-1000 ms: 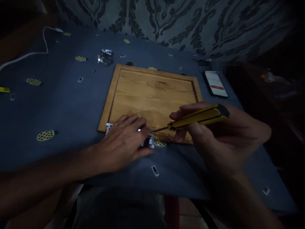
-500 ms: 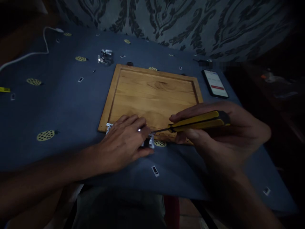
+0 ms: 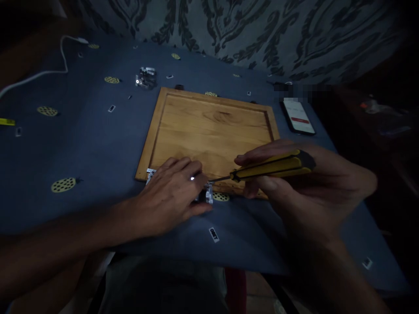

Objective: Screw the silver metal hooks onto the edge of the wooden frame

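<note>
A framed wooden panel (image 3: 209, 135), like a cabinet door, lies on the table. At its near edge my left hand (image 3: 173, 192) is closed over a metal hinge (image 3: 208, 195), fingers on top and thumb along the near side. Another bit of shiny metal (image 3: 151, 173) shows beyond my knuckles at the panel's left corner; most of it is covered. My right hand (image 3: 330, 187) grips a yellow and black screwdriver (image 3: 271, 166), held almost level. Its thin shaft points left, and the tip meets the hinge beside my left fingertips; the screw itself is too small to make out.
More metal hinges (image 3: 146, 78) lie behind the panel at the left. A phone (image 3: 297, 116) with a lit screen is at the right. A white cable (image 3: 49, 72) runs along the left side, and a patterned wall (image 3: 229, 26) rises behind the blue tablecloth (image 3: 98, 144).
The screwdriver's handle has turned slightly in my right hand, its tip staying at the hinge. My left hand keeps its place. The whole view has shifted very little.
</note>
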{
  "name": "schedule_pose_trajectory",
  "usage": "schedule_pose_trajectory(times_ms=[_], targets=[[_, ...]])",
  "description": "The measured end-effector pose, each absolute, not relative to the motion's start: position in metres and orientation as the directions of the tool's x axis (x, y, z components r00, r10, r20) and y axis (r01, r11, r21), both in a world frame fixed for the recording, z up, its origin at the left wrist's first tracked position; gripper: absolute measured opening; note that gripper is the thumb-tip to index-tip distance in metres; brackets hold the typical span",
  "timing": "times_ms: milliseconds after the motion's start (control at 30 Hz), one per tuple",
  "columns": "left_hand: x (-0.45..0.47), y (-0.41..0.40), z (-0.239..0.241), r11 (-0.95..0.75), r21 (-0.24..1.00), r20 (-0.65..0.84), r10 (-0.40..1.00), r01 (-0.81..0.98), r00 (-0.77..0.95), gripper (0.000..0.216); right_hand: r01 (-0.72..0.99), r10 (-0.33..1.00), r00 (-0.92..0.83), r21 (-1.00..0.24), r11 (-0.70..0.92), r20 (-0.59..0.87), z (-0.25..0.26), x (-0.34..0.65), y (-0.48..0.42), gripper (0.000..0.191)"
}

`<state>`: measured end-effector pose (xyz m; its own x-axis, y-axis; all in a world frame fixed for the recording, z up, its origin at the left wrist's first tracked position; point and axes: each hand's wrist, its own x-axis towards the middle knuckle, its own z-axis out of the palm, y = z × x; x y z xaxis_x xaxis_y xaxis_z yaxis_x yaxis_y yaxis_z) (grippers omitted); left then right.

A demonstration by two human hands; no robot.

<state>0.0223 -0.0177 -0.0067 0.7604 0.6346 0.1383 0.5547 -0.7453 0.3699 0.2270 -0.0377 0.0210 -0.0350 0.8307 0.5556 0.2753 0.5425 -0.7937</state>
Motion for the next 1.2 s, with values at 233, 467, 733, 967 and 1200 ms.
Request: schedule_pose_trajectory(times_ms=[233, 467, 733, 967, 1200], targets=[[0.0216, -0.02, -0.0079, -0.745, 0.368, 0.166, 0.641, 0.556, 0.749, 0.035, 0.244, 0.863, -0.016, -0.835, 0.493, 0.505, 0.0221, 0.2256, -0.0375, 0.016], [0.0237, -0.0183, -0.0057, -0.728, 0.373, 0.112, 0.651, 0.576, 0.751, 0.037, 0.196, 0.871, -0.065, -0.85, 0.489, 0.487, 0.0225, 0.2251, -0.0407, 0.008], [0.0237, -0.0186, -0.0042, -0.727, 0.381, 0.097, 0.646, 0.572, 0.757, 0.035, 0.256, 0.82, -0.098, -0.782, 0.569, 0.564, 0.0219, 0.2311, -0.0337, 0.019], [0.0224, -0.0191, -0.0063, -0.729, 0.386, 0.133, 0.65, 0.565, 0.748, 0.034, 0.268, 0.837, -0.05, -0.8, 0.537, 0.545, 0.0255, 0.228, -0.0378, 0.019], [0.0217, -0.0183, -0.0065, -0.737, 0.386, 0.137, 0.64, 0.554, 0.756, 0.035, 0.243, 0.818, 0.127, -0.817, 0.522, 0.561, 0.0274, 0.2257, -0.0421, 0.007]])
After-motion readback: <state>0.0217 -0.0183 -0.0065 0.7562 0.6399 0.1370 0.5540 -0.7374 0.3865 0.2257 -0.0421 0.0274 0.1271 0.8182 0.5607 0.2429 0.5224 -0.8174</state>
